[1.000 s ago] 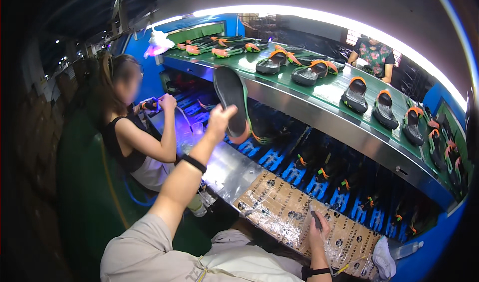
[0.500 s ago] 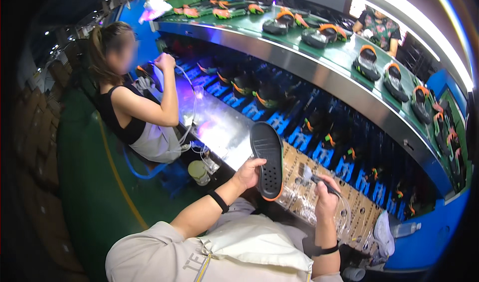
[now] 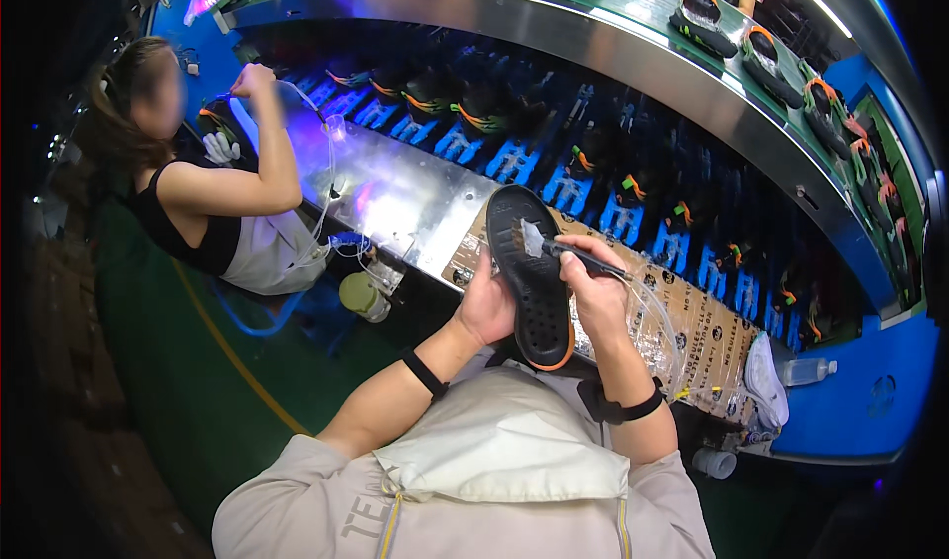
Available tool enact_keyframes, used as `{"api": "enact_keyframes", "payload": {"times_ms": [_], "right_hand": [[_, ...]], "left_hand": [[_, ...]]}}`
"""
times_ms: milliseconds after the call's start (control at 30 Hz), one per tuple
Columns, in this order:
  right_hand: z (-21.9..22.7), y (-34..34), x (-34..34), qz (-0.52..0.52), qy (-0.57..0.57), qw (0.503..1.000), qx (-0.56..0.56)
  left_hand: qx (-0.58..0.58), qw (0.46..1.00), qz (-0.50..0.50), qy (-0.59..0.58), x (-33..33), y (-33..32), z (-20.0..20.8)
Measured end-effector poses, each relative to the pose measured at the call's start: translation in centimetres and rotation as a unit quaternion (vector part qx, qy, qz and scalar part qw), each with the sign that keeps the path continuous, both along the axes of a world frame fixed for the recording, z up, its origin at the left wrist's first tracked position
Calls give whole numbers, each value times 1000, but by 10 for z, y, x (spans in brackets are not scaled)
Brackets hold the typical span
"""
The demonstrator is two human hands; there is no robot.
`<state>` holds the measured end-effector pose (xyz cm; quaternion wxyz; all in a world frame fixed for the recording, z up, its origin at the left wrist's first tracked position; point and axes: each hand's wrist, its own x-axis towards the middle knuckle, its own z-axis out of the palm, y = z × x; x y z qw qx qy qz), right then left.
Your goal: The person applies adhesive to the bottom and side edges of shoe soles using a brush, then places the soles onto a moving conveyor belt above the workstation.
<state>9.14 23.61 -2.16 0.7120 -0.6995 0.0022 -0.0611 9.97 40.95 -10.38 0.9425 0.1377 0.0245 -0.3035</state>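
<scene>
My left hand (image 3: pixel 486 302) grips a black shoe sole (image 3: pixel 539 307) by its left side, near the middle of its length. The sole stands tilted, its ridged inner face toward me, with holes in the lower end and an orange edge at the bottom. In my right hand (image 3: pixel 601 290) is a brush (image 3: pixel 583 254) with a dark handle and pale bristles. Thin clear tubing runs from the handle down to the right. The bristles lie against the upper part of the sole, and a brownish wet-looking patch shows beside them. My left fingers behind the sole are hidden.
A cardboard-covered bench (image 3: pixel 707 346) lies beyond my hands. Behind it, blue holders (image 3: pixel 514 164) carry dark shoes below a green conveyor (image 3: pixel 633 3). A co-worker (image 3: pixel 213 183) sits at left near a pale tub (image 3: pixel 364 297). A clear bottle (image 3: pixel 809 371) lies at right.
My right hand has lifted the brush up and left, from over the bench onto the sole. The view has shifted, with the co-worker and conveyor now farther left and higher.
</scene>
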Motion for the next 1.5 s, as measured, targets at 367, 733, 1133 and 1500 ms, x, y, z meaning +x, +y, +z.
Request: {"api": "enact_keyframes", "payload": {"times_ms": [367, 733, 1133, 1500], "right_hand": [[4, 15, 7, -50, -45, 997, -34], [21, 1, -26, 74, -114, 951, -277], [39, 7, -10, -67, -87, 990, -90], [30, -8, -4, 76, -208, 954, -203]], "left_hand": [[2, 999, -24, -25, -9, -6, 7], [40, 995, 23, -84, 12, -3, -11], [87, 994, 11, -63, -12, -16, 15], [66, 995, 19, -71, -3, -6, 9]]}}
